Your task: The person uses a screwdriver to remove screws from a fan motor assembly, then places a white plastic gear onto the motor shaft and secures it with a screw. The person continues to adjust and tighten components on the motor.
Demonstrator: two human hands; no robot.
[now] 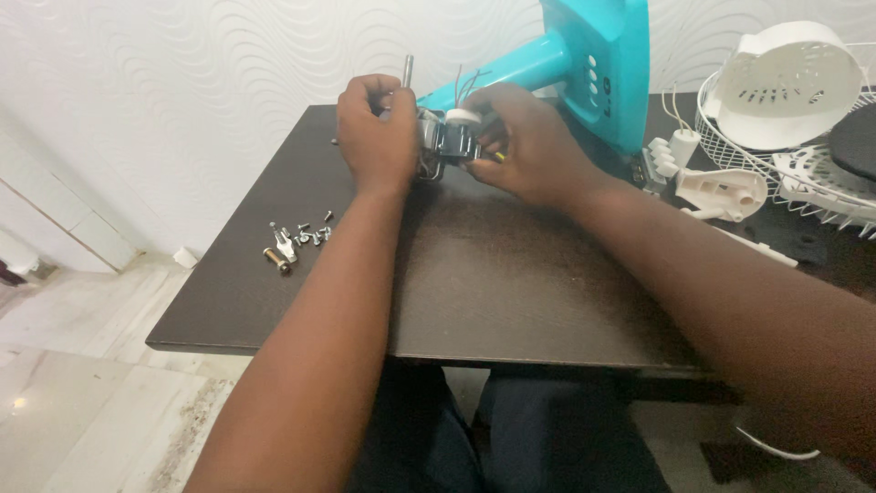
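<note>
A small metal fan motor with a steel shaft pointing up sits on the dark table near its far edge. My left hand grips the motor's left side, fingers curled by the shaft. From the right, my right hand holds the motor body, its fingers on a white round part and loose wires on top. Just behind stands a turquoise fan stand, tilted toward the motor.
Several loose screws and small metal bits lie on the table's left side. White plastic fan parts, a wire grille and a white housing are piled at the right. Tiled floor lies left of the table.
</note>
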